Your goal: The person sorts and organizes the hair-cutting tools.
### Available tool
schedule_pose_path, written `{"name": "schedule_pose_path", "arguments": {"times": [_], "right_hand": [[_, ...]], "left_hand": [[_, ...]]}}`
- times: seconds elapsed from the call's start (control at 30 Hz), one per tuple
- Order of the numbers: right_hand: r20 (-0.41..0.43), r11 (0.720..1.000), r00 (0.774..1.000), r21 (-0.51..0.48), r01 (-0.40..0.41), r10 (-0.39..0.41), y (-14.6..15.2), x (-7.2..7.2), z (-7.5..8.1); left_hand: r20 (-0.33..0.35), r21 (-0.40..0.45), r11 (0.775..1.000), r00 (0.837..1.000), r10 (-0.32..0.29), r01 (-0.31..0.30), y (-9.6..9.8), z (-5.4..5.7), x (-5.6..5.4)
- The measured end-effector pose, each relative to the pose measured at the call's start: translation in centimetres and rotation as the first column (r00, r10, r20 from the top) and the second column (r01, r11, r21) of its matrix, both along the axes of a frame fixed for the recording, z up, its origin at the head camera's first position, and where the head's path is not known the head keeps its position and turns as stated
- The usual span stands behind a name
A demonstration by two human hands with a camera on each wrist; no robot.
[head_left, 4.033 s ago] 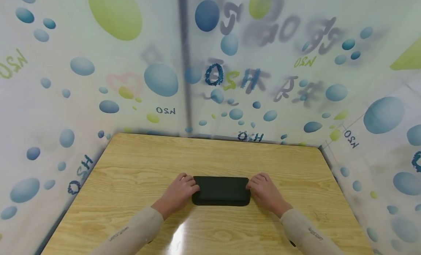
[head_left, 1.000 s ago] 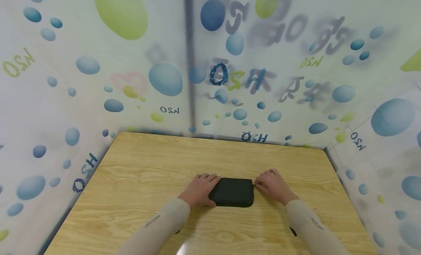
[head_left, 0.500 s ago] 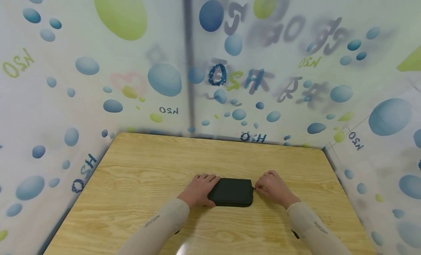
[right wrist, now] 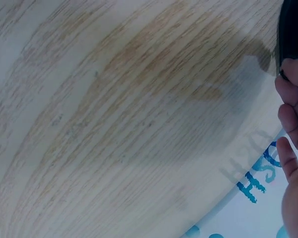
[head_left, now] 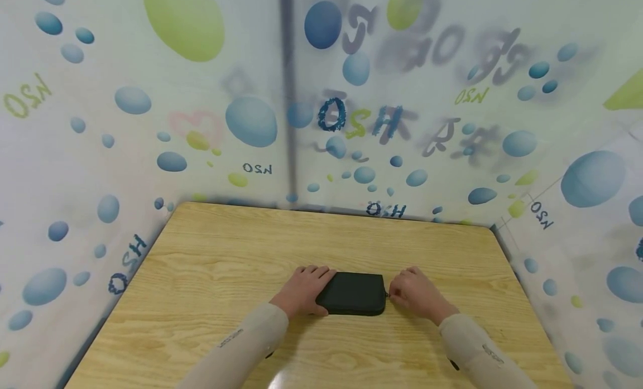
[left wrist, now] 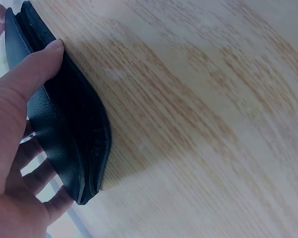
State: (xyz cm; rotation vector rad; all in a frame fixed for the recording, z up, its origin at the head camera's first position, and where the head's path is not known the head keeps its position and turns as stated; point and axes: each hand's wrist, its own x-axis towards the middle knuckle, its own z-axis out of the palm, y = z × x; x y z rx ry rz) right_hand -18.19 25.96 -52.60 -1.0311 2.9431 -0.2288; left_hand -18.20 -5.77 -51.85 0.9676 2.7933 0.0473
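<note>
A black leather-like zip wallet (head_left: 354,293) lies flat on the wooden table in the head view. My left hand (head_left: 303,290) grips its left end, thumb along the near edge and fingers over the top towards the far edge. In the left wrist view the wallet (left wrist: 64,114) shows its zipped side, with my left thumb (left wrist: 42,64) pressed on that edge. At the right end my right hand (head_left: 416,292) pinches the small zipper pull between thumb and forefinger. The right wrist view shows those fingers (right wrist: 293,87) by the wallet's dark edge (right wrist: 294,29); the pull is mostly hidden.
The wooden table (head_left: 241,238) has walls on its far, left and right sides. A covering with blue and green spots and lettering hangs on the wall (head_left: 241,71). Light sleeves (head_left: 241,344) cover both forearms.
My left hand shifted right onto the wallet's left end, and the wallet moved right. My right hand left its grip on the right end and now draws the zipper pull nearer along that end.
</note>
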Motion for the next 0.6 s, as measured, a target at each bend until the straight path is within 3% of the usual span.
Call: {"name": "schedule_pose_path", "arguments": {"times": [0.6], "right_hand": [[-0.003,0.998,0.999,-0.043,-0.052,0.052,-0.17,1.01,-0.39]], "left_hand": [[-0.013,0.001,1.0,1.0,-0.007,0.007,-0.08,-0.54,-0.14]]}}
